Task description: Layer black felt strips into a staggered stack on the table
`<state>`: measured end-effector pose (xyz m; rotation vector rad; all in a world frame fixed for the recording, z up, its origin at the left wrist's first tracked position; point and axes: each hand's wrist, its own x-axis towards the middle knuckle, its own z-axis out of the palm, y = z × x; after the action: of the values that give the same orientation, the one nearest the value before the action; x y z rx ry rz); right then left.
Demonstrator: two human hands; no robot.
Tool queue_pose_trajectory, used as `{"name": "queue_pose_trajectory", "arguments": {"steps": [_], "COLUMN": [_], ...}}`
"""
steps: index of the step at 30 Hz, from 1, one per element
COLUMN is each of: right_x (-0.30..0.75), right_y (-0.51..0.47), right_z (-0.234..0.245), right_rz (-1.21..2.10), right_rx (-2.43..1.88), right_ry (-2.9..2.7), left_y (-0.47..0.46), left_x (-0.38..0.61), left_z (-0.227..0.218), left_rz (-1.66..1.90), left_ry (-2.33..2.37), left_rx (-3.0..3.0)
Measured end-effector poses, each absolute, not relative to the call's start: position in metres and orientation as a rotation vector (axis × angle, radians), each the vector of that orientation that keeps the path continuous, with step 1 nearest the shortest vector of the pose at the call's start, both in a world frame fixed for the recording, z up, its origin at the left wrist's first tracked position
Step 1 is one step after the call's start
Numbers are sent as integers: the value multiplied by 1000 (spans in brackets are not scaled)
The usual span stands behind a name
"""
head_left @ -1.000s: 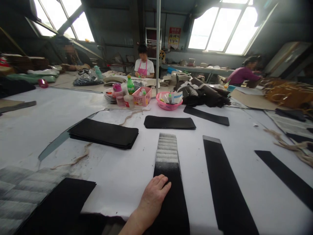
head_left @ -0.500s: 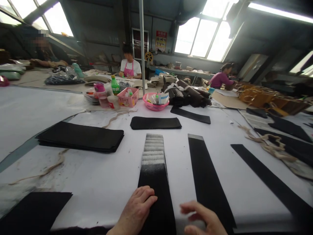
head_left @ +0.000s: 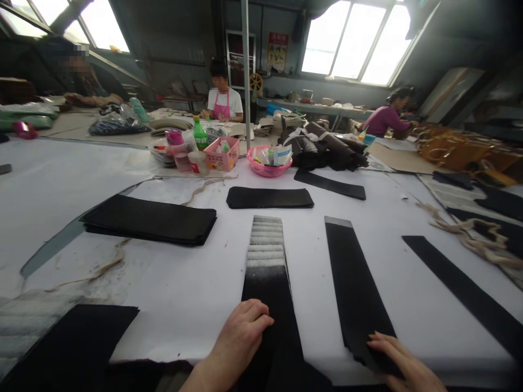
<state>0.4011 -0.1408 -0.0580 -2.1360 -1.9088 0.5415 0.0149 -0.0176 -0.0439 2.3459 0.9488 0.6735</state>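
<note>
Strips (head_left: 267, 286): fanned on our table (head_left: 196, 326), on our side of the pink basket (head_left: 269, 172), pale bands showing at their far ends.
Progress: partway, we judge; those ends lie staggered, while the black stack (head_left: 149, 219), left of the basket, shows no bands.
Left hand (head_left: 244, 332): our fingers sit close together, resting atop the fanned strips.
Right hand (head_left: 408, 362): our fingers, slightly parted, touch the long strip (head_left: 357, 277) right of the basket; we cannot tell whether they pinch it.

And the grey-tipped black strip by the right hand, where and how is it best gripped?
Probably its near end, pinched by the edge from the right: the black strip runs lengthwise away, mostly flat, and the right hand is at that end.
</note>
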Motion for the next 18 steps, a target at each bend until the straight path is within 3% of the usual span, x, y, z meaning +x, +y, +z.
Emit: {"name": "queue_pose_trajectory", "arguments": {"steps": [4,10,18], "right_x": [412,411,396], "right_y": [-127,-120,-120], "right_z": [-32,-19,16], "right_rz": [863,1051,678], "right_rx": [-2086,-2041,-2062], "right_ry": [-1671,-1280,-1262], "left_y": [-10,3,4], "left_x": [15,17,50], "left_z": [-31,-16,-4], "left_rz": [541,391,409], "left_ry": [940,923,937], "left_rx": [2264,2259,2154]}}
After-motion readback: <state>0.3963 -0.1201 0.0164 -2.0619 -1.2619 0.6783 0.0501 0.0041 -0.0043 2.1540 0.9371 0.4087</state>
